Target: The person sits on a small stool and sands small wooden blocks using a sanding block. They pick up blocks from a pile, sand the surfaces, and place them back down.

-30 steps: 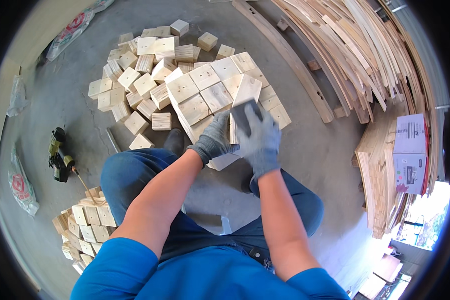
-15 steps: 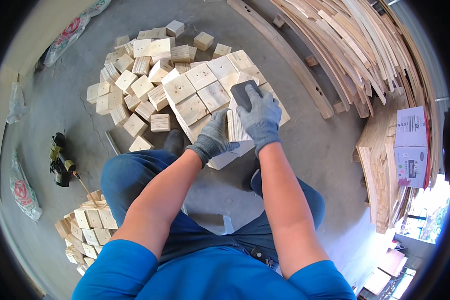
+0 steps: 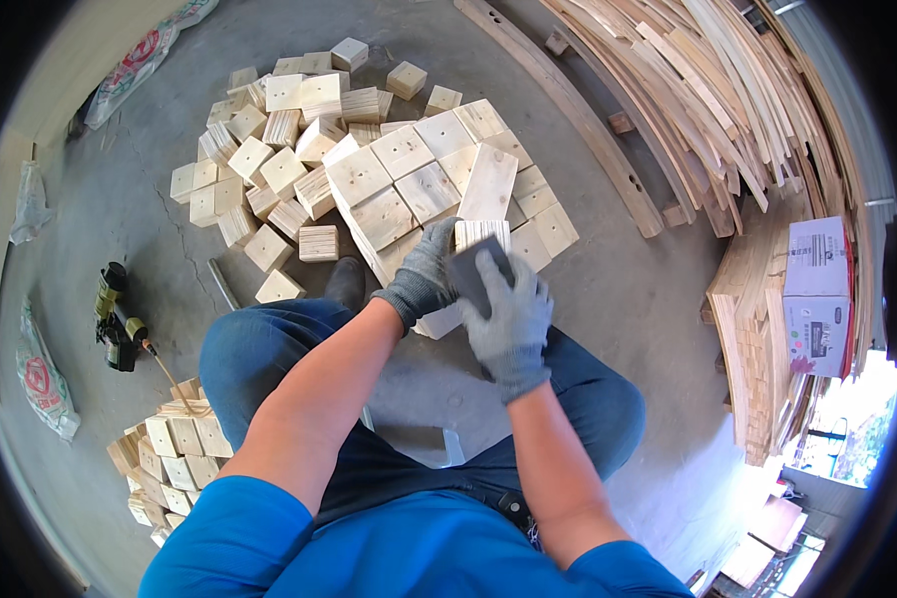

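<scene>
- Since half a second ago, the right hand has drawn back toward the body with the dark pad, baring the upper face of the worked wooden block; the left hand has hardly shifted.
- Nearest, at lower left, a neat stack of blocks stands beside the person's bent left leg.
- The right hand, in a grey glove, has its fingers closed over the pad, which overlaps the near, layered side of the worked block.
- The left hand, gloved too, has its fingers curled against that block's left side, holding it; its thumb is mostly hidden.
- The worked block rests tilted on the near part of a larger set of blocks laid close together in rows, between the person's feet and the loose blocks.
- The step in hand appears to be rubbing the block smooth; the next move seems to call for a firm left hold and the pad kept flat against the wood.
- To the left, a green-and-black power tool lies on the floor.
- Beyond the rows, loose blocks lie jumbled.
- Farther right are a long beam, piled boards and a pale carton.
</scene>
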